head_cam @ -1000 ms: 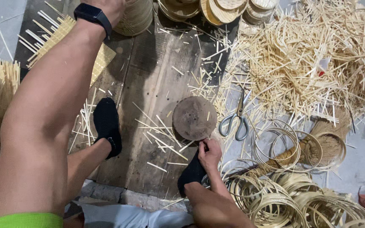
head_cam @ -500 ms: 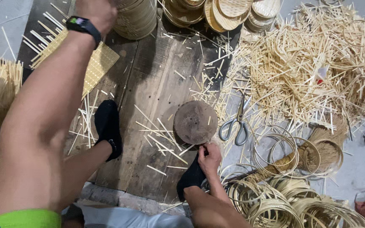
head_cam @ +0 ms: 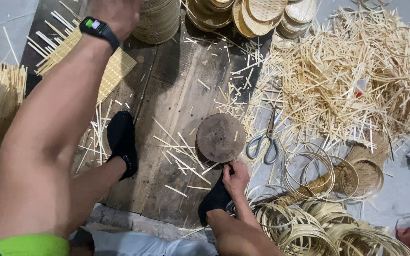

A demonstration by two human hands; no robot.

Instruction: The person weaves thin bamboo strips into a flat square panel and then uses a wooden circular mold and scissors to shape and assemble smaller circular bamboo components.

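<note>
The left hand point(head_cam: 115, 16) reaches up to the stack of round woven bamboo baskets point(head_cam: 160, 19) at the top edge; its fingers are cut off from view, so their grip cannot be told. The right hand point(head_cam: 236, 178) rests curled, holding nothing visible, just below the dark round wooden block point(head_cam: 220, 137) on the worn plank floor point(head_cam: 176, 90), with grey-handled scissors point(head_cam: 264, 140) just beside.

The floor is grey concrete point(head_cam: 406, 189), pale and dusty, seen at the far right and again in the upper left corner. Over its middle lies a platform of dark, worn wooden planks point(head_cam: 176, 90) running away from the viewer, stained and pitted with small holes, its near edge resting on rough stone point(head_cam: 119, 218). The light is flat and even, with soft shadows only
</note>
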